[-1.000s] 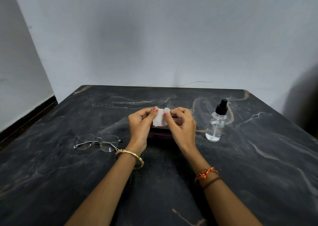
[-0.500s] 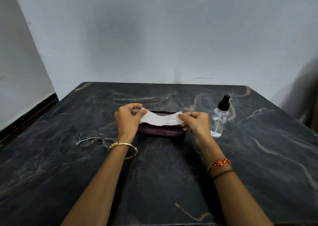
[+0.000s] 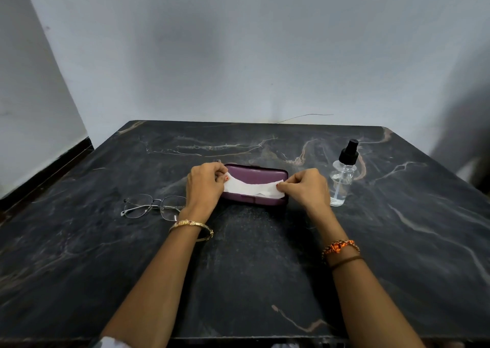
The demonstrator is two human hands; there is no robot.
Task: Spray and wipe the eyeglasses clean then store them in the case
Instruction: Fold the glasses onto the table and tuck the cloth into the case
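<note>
A white tissue (image 3: 252, 188) is stretched flat between my two hands, just above the closed purple glasses case (image 3: 261, 174). My left hand (image 3: 205, 184) pinches the tissue's left end and my right hand (image 3: 307, 187) pinches its right end. The thin metal-framed eyeglasses (image 3: 151, 207) lie open on the dark table to the left of my left wrist, partly hidden by it. A clear spray bottle with a black nozzle (image 3: 343, 178) stands upright to the right of my right hand.
The dark marble table (image 3: 246, 268) fills the view, with a pale wall behind its far edge and a dark floor strip (image 3: 45, 172) along the left side.
The tissue, held bunched between close fingertips a second ago, has been pulled out wide as my hands moved apart. The glasses, case and bottle have stayed in place.
</note>
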